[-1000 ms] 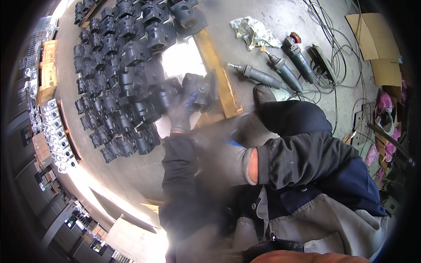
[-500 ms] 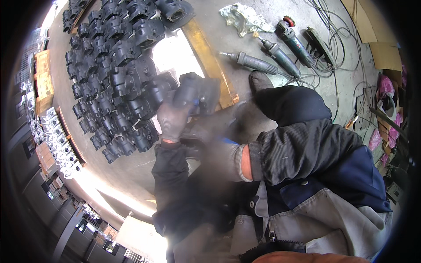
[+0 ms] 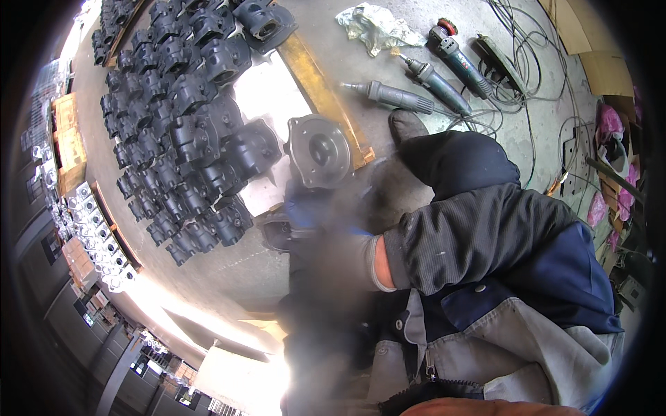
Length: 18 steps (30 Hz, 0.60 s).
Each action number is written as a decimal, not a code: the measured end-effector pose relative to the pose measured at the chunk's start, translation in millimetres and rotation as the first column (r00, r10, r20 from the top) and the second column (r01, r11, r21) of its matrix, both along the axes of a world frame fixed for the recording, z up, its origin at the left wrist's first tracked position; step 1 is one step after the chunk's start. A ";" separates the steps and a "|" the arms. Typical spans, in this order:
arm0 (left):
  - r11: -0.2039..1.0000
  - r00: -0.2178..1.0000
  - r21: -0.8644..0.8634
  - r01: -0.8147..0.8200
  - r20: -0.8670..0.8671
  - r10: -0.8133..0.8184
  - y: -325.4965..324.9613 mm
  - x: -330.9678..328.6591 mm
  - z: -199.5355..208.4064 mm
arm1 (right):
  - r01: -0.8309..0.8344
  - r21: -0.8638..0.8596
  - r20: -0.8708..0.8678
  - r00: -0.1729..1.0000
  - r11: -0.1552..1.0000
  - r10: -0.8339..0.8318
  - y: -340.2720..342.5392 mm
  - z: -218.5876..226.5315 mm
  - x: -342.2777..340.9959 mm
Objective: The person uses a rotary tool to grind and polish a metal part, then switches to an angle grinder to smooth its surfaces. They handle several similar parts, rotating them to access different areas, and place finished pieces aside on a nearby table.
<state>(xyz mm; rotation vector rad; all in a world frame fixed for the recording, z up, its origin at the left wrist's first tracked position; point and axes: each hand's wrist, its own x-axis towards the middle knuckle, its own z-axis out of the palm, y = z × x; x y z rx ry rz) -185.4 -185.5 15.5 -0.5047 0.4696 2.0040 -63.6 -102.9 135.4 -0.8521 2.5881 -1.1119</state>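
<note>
A dark metal casting [image 3: 319, 149] shows its round flange, with a hollow middle and bolt holes, toward me near the centre. At its lower edge is the blue of my left hand's glove [image 3: 305, 206], which holds the casting from below; a smear hides most of the fingers. My right hand [image 3: 357, 260], in a grey glove, is lower down close to my body. Its fingers are lost in the dark blur, and what they touch cannot be made out. Beside the left glove a dark, hollow metal part [image 3: 276, 232] is partly in sight.
Rows of black castings [image 3: 198, 135] stand to the left, on a white sheet [image 3: 274, 93] at their near side. A yellow beam [image 3: 305, 66] edges them. Two die grinders [image 3: 392, 96], an angle grinder [image 3: 458, 61], a crumpled rag [image 3: 378, 29] and loose cables lie on the floor.
The casting has turned so that its flange faces me. My left hand has moved from the casting's left side to beneath it, and its forearm has shifted right. The right hand stays low.
</note>
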 end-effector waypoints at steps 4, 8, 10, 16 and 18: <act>0.997 1.000 -0.073 -0.020 0.017 0.022 -3.6 21.1 -15.7 | -0.039 0.018 0.000 0.999 0.999 0.039 -4.2 1.5 2.7; 0.991 0.999 -0.129 -0.042 0.012 0.044 -6.0 30.6 -22.2 | -0.070 0.037 0.001 0.998 0.997 0.070 -1.2 2.0 6.6; 0.988 0.999 -0.145 -0.047 0.011 0.049 -7.0 33.8 -23.6 | -0.088 0.045 0.004 0.996 0.995 0.088 2.0 2.8 7.8; 0.983 0.998 -0.174 -0.054 0.011 0.057 -8.1 41.0 -25.2 | -0.111 0.109 0.023 0.994 0.988 0.109 10.4 3.4 13.5; 0.984 0.998 -0.171 -0.058 0.016 0.062 -7.7 44.0 -26.2 | -0.114 0.159 0.031 0.993 0.981 0.111 9.2 -1.2 17.5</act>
